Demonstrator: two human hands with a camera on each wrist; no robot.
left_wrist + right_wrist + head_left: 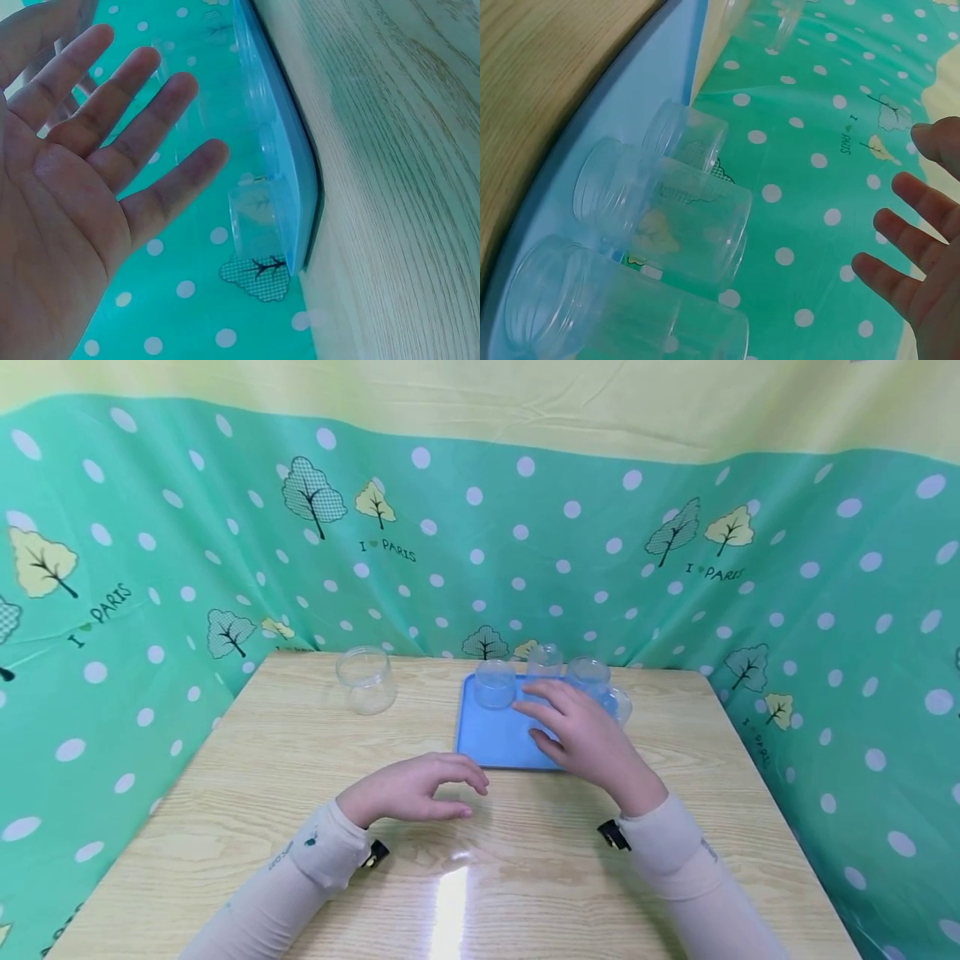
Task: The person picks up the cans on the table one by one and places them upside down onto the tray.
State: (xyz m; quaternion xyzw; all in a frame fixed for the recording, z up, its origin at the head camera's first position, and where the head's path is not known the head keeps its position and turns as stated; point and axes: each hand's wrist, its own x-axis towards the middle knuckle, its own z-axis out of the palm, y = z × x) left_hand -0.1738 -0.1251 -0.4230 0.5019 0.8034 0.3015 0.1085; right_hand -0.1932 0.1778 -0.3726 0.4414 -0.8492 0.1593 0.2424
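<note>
My right hand (581, 731) hovers over the right part of a blue tray (498, 739), its fingers loosely spread and holding nothing. On the tray stand several clear plastic jars, among them one at the left (495, 685), one at the back (545, 662) and one at the right (588, 673). Threaded necks face the tray on the near jars (697, 217) in the right wrist view, so those are upside down. Partly behind my right hand shows another clear round piece (621, 705) at the tray's right edge. In front of the tray, my left hand (416, 787) hangs above the table, empty, fingers apart.
A larger clear jar (367, 681) stands on the wooden table (300, 760), left of the tray. A green dotted cloth (517, 552) with printed trees closes off the back and both sides. Light glares off the table's front (450, 910).
</note>
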